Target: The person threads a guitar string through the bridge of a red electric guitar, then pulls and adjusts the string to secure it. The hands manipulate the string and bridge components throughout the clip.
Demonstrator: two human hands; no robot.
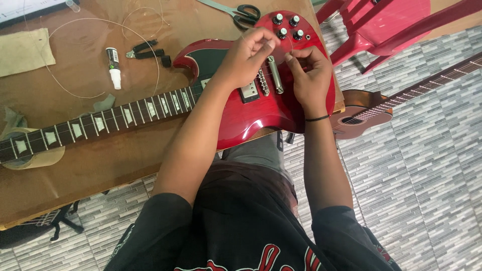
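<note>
A red electric guitar [251,113] lies flat on a brown table [100,165], its neck [100,123] running to the left. Both my hands work over its body near the metal bridge and tailpiece [274,75]. My left hand [246,52] pinches a thin guitar string above the bridge. Just right of the tailpiece, my right hand [309,75] has its fingertips closed on the same thin string. Four black knobs [286,26] sit beyond my hands.
Scissors [241,11] lie at the table's far edge. A small white bottle [114,68], black pliers [148,50] and loose wire coils [100,30] sit left of the body. A red plastic chair [386,25] and an acoustic guitar [371,110] stand at right on tiled floor.
</note>
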